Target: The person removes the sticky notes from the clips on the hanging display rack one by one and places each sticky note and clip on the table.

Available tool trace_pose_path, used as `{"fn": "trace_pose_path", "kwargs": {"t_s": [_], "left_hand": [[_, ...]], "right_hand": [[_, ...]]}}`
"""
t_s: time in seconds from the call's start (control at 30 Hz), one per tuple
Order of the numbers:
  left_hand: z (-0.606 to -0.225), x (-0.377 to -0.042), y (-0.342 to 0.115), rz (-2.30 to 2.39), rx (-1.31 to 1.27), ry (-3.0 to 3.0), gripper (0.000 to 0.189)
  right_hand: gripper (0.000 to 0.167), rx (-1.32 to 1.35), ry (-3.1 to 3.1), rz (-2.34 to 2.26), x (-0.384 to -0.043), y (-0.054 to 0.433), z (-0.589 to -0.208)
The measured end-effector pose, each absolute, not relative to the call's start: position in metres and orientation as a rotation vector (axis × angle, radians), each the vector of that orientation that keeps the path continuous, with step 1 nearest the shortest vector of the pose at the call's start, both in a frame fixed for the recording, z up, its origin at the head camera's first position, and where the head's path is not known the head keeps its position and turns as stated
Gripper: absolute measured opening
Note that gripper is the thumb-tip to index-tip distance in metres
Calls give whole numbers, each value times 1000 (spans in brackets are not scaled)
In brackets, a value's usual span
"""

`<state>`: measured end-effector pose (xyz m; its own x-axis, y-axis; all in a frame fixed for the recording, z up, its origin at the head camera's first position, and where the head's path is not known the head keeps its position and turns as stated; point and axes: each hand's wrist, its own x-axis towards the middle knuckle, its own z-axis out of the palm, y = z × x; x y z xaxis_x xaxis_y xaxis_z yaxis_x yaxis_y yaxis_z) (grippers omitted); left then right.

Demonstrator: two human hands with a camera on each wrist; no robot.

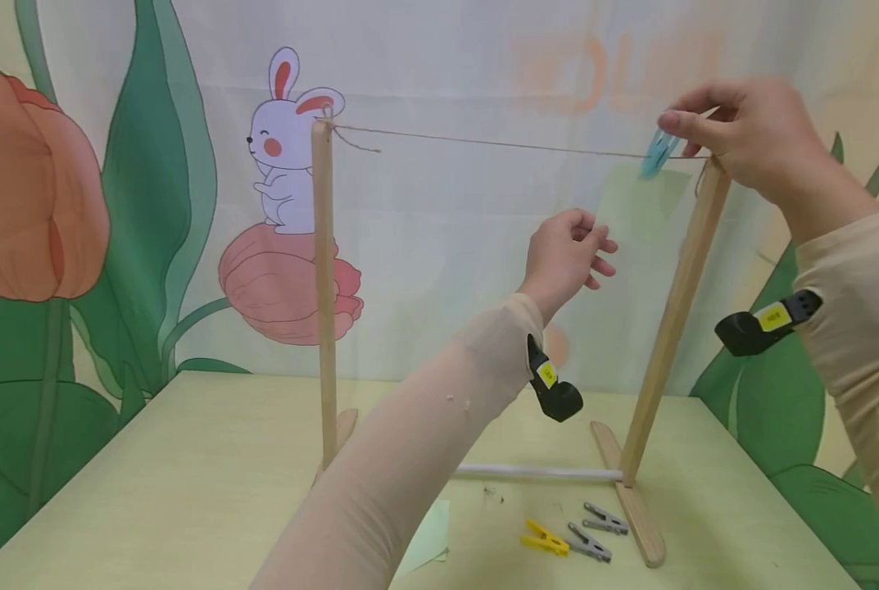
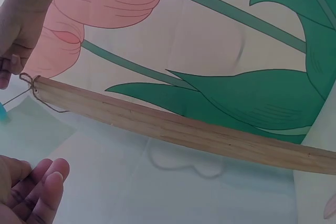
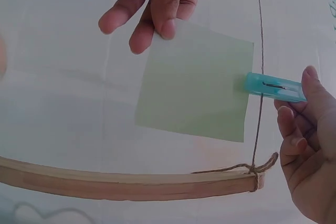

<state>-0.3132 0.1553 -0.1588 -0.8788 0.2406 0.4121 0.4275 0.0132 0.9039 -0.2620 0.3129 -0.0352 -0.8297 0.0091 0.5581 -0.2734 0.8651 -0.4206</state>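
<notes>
A pale green square of paper (image 3: 197,85) hangs near the right end of a thin twine line (image 1: 483,142). My right hand (image 1: 759,135) pinches a light blue clothespin (image 3: 273,86) by its handle end. The clothespin's tip lies over the twine and the paper's upper edge. Lower and to the left, my left hand (image 1: 566,256) pinches the paper's lower corner between thumb and finger, its other fingers spread loosely. In the left wrist view the paper (image 2: 37,129) shows beyond the left fingertips, and the clothespin is mostly cut off.
The twine ties to a left wooden post (image 1: 323,295) and a right wooden post (image 1: 675,328). A white rod (image 1: 535,473) joins their feet. A yellow clothespin (image 1: 545,538) and grey clothespins (image 1: 590,542) lie on the table (image 1: 188,492). More green paper (image 1: 428,541) lies partly behind the left sleeve.
</notes>
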Motion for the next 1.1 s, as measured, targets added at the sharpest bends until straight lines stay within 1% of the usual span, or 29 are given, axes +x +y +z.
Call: {"fn": "trace_pose_path", "kwargs": {"t_s": [0.2,0.37,0.47,0.7,1.1], "left_hand": [[-162,-315,149,-1979,-701,-2143,11],[-165,-318,145,-1963,-702,-2148,11],[-167,-319,142,-1946,-704,-2152,11],[-173,-322,134,-1923,-693,-2168,12],[-178,-322,120,-1889,-702,-2198,10]], "right_hand": [[24,177,-2397,738,-262,313,-39],[9,180,-2292,857,-261,315,-41],[4,214,-2213,942,-261,316,-43],[5,304,-2105,1097,-261,318,-44],[20,435,-1884,1463,-261,327,-47]]}}
